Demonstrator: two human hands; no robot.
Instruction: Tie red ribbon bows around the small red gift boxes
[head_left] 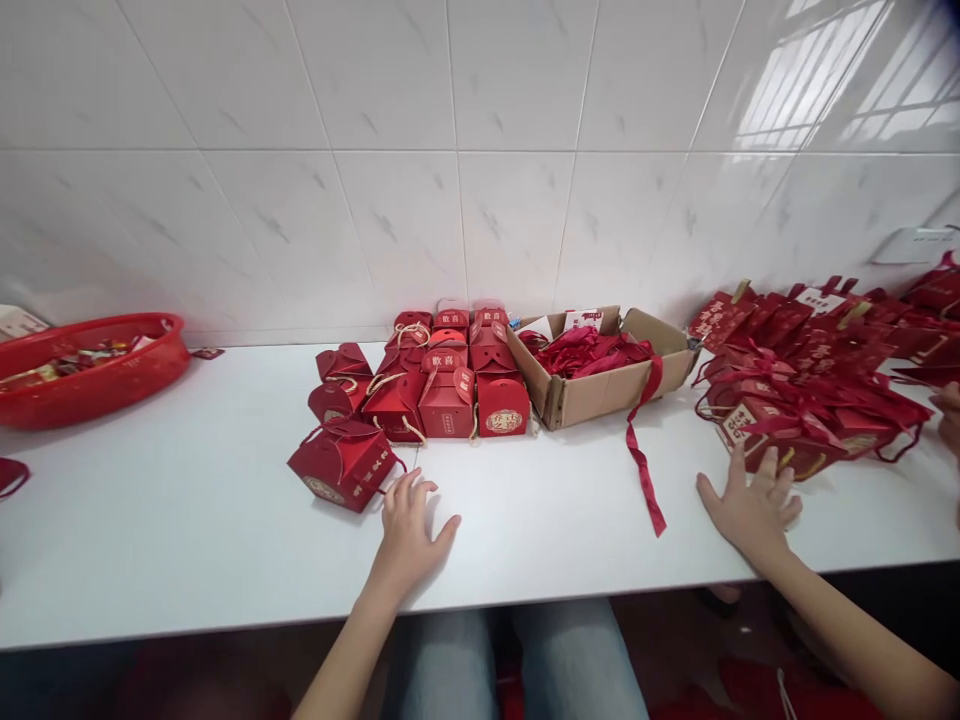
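My left hand (411,530) is open with fingers curved, close beside a red gift box (343,464) that has gold printing and a dark red cord. Whether the fingertips touch that cord I cannot tell. My right hand (752,507) is spread open on the right, its fingertips at the near edge of a group of red gift boxes with bows (817,415). Between the hands, a red ribbon (643,470) hangs out of a cardboard box (607,398) onto the table. More red gift boxes with beige rope handles (448,400) stand in rows behind my left hand.
A red plastic basin (97,385) with wrapped sweets stands at the far left of the white table (225,530). Behind it all rises a tiled wall (390,220). Another person's hand (951,415) shows at the right edge.
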